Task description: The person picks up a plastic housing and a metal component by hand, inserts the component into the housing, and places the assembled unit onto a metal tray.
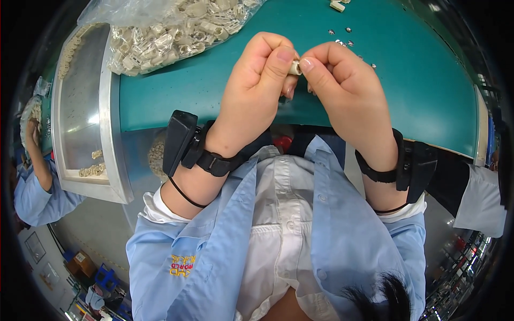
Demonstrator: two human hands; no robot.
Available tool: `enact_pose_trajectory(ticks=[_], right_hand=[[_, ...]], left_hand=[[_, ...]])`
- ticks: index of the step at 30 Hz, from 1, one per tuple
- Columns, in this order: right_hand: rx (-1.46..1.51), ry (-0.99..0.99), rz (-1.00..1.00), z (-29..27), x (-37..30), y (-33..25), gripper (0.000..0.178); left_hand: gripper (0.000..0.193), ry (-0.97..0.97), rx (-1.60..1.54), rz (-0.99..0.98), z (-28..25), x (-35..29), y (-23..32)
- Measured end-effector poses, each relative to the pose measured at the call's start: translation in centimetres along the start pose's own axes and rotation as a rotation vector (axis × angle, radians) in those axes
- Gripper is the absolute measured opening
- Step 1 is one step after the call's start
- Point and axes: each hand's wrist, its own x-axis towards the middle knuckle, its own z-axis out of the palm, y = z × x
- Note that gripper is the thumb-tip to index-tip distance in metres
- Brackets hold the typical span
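Observation:
My left hand point(259, 80) is closed round a small cream plastic housing point(295, 68), held just above the green table mat. One end of the housing shows between thumb and fingers; the rest is covered by them. At that end my right hand point(345, 80) is closed in a pinch, with thumb and forefinger against the opening. Whatever lies between those fingertips is hidden. Beyond my right hand, several small shiny metal pieces point(350, 43) are scattered on the mat.
A clear plastic bag point(171, 45) full of similar cream parts lies at the far left. Beside it stands a metal-framed tray point(115, 112) with rows of parts. More loose cream parts point(337, 6) sit at the far edge. Another person's arm point(40, 155) is at the left.

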Motion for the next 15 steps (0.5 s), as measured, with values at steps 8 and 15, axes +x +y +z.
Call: enact_pose_trajectory(ticks=[8, 15], right_hand=[[0.265, -0.014, 0.084, 1.0, -0.4, 0.3, 0.016], [0.368, 0.059, 0.144, 2.4, -0.9, 0.4, 0.017]], left_hand=[[0.015, 0.003, 0.028, 0.021, -0.1, -0.1, 0.1], [0.011, 0.026, 0.212, 0.127, 0.1, -0.6, 0.1]])
